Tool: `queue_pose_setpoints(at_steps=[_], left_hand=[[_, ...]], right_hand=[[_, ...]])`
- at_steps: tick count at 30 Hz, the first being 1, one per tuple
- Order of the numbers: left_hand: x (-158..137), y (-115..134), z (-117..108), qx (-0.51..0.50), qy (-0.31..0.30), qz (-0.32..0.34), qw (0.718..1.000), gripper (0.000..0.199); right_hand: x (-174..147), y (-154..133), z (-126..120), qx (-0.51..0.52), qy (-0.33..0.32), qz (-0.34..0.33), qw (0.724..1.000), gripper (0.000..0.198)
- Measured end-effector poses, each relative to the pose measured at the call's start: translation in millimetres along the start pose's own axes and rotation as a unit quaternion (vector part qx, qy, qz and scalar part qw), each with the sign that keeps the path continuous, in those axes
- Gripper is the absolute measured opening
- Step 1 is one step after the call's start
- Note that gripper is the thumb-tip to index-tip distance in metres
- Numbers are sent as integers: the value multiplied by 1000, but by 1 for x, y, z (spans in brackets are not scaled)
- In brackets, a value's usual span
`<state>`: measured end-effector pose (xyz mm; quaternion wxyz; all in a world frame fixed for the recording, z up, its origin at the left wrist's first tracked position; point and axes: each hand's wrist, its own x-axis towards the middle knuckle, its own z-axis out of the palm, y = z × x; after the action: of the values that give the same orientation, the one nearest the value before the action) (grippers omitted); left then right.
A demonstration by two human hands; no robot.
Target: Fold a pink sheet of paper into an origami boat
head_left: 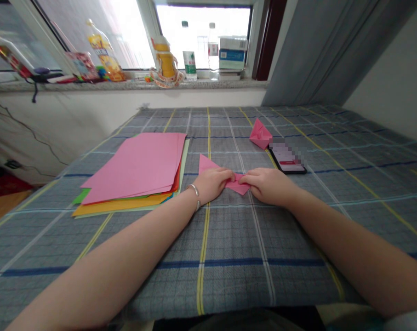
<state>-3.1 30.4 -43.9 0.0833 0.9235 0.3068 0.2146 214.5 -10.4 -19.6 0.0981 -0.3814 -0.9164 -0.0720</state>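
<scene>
A folded piece of pink paper (237, 185) lies low over the checked cloth in front of me, one pointed corner rising at its left. My left hand (213, 183), with a silver bangle at the wrist, presses on its left part with fingers closed. From the other side my right hand (268, 185) pinches the paper's right part between thumb and fingers. Both hands partly hide the folds. Beyond my right hand stands a finished-looking pink paper shape (259, 133) with a pointed top, beside a phone (287, 158).
To the left lies a stack of coloured paper sheets (135, 165), pink on top. The checked cloth (229, 285) covers the table. Along the windowsill (125, 85) stand a yellow drink bottle (106, 53), a yellow cup (166, 62), clear bottles and boxes (232, 55). A grey curtain (311, 50) hangs at right.
</scene>
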Motion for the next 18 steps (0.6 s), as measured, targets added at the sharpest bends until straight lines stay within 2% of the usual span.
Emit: queue_pose_setpoints(at_steps=[5,11,18], left_hand=[[1,-1,1,11,-4,12,1000,22],[2,-1,0,46,3,42,998,17],[3,0,-1,61,-1,56,997,16]], right_hand=[[-3,6,-3,42,-7,-11,999,35],[-2,6,1,35,13,-27,999,25],[6,-4,11,-21,58,27,998,30]])
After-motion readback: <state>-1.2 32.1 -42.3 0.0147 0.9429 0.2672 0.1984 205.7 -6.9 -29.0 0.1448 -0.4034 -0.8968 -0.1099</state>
